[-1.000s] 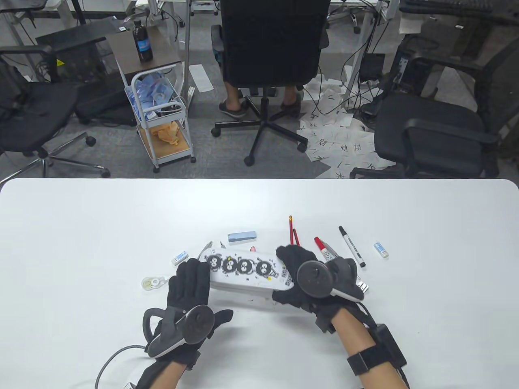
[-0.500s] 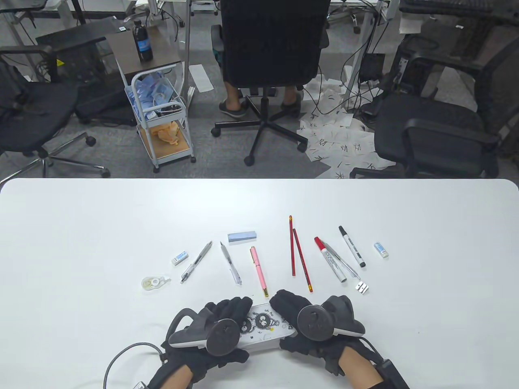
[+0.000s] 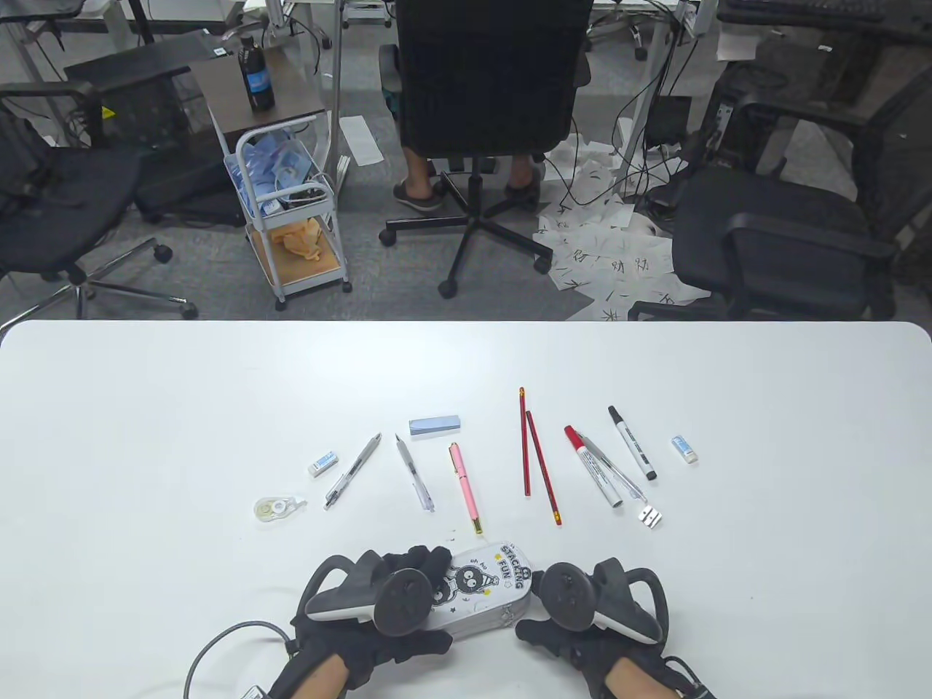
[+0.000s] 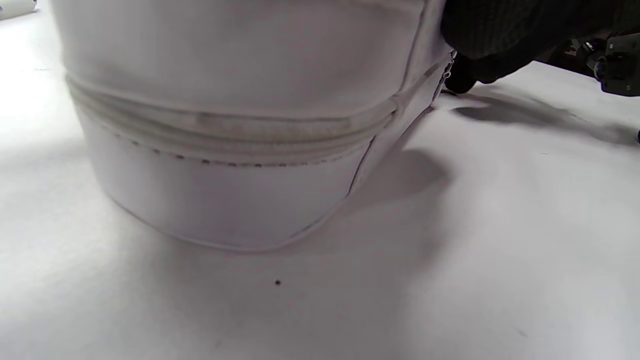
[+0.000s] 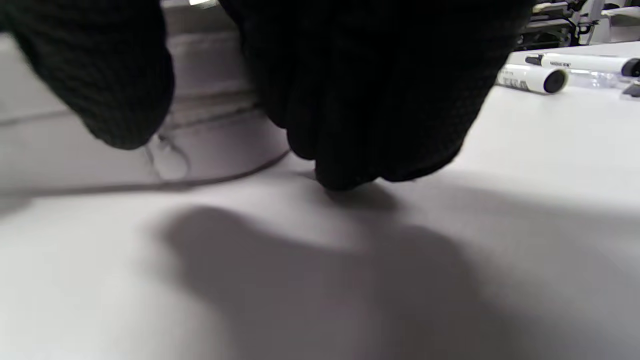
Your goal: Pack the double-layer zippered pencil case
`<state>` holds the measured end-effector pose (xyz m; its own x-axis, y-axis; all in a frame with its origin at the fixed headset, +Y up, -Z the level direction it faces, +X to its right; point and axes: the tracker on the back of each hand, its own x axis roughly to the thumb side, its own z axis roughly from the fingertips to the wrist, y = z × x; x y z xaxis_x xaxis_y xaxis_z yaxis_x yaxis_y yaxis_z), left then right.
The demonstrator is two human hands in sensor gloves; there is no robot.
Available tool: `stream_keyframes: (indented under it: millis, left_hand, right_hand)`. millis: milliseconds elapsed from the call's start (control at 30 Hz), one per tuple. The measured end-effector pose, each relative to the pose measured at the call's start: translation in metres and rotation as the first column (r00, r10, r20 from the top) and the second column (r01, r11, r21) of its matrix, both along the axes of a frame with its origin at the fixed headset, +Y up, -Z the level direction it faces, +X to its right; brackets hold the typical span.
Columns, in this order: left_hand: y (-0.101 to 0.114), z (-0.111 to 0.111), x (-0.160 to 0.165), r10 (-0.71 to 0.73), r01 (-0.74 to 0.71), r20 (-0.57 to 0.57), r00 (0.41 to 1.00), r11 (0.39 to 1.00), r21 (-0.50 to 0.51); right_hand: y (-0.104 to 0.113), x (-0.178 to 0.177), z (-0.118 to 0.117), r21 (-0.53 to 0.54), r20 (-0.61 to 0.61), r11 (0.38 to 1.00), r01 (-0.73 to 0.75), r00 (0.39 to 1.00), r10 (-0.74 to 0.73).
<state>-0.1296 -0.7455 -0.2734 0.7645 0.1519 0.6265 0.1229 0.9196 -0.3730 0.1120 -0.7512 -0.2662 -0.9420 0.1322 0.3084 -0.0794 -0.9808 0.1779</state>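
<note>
Case (image 3: 477, 590) sits at the table's near edge, zippers closed, our left hand (image 3: 397, 604) gripping its left end and right hand (image 3: 582, 611) curled at its right end by the zipper. We should pin it firmly and pull the slider steadily, clear of the pink pen (image 3: 464, 486).

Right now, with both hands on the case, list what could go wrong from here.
1. The pencil case rests on the table with its zipper looking shut; the left hand covers one end, so tugging at the right hand end might drag the case rather than open it.
2. The pink pen lies just beyond the case; a forward shove could knock it.
</note>
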Motion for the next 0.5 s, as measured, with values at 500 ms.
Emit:
stream_keyframes:
  millis: [500]
  left_hand:
    - [-0.004,0.001,0.008,-0.004,0.004,-0.002,1.0,0.999,-0.036]
  right_hand:
    - [-0.007,-0.031,0.013,0.181,0.126,0.971,-0.153,0.983,0.131]
